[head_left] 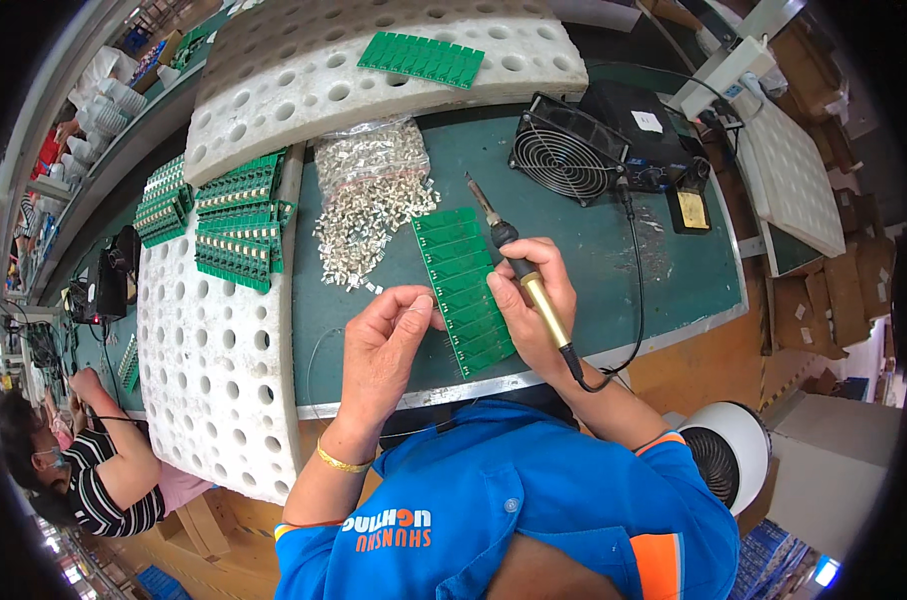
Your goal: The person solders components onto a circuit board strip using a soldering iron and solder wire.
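My right hand (pixel 535 305) grips a soldering iron (pixel 521 268) with a yellow and black handle, its tip pointing up and away over the green mat. Just left of it lies a strip of green circuit boards (pixel 461 285) on the mat. My left hand (pixel 381 345) hovers beside the strip's left edge with thumb and fingers pinched; a thin solder wire seems to run from it, though I cannot make it out clearly. A clear bag of small white connectors (pixel 368 190) lies spilled behind the strip.
White perforated foam trays (pixel 213 370) at the left and back carry more green boards (pixel 235 225). A small black fan (pixel 563 150) and a soldering station (pixel 648 135) stand at the back right. A second person sits at the lower left (pixel 93 470). A white fan (pixel 728 450) is by my right elbow.
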Tool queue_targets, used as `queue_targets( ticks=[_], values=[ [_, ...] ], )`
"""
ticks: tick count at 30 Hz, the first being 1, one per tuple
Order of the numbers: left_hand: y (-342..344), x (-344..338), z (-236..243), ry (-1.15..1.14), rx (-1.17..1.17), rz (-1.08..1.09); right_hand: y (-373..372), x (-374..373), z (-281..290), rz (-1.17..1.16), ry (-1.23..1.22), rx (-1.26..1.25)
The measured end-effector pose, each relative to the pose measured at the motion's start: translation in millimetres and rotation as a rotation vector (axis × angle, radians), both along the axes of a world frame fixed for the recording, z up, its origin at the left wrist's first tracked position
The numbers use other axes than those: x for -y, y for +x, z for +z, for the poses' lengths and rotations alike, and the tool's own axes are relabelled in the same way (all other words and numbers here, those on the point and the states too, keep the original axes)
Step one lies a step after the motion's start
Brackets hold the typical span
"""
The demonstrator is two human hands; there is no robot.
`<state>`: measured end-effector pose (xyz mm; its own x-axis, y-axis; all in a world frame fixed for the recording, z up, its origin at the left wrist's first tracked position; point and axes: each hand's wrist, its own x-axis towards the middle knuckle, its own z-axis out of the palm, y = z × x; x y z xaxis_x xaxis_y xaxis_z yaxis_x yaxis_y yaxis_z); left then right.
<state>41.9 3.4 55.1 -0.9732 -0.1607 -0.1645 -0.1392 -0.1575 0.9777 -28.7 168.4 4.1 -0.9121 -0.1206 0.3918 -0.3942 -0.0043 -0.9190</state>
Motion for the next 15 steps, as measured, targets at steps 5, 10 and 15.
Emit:
queue_targets(
  ticks=[5, 10, 15],
  values=[
    [3, 2, 1, 0.016, 0.043, 0.033, 3, -4, 8, -0.008, 0.012, -0.031],
    [3, 3, -5, 0.025, 0.072, 0.018, 7, -6, 16, -0.011, 0.026, -0.107],
    [3, 2, -10, 0.051, 0.041, 0.009, 5, -9, 10, -0.027, 0.038, -0.163]
  ],
)
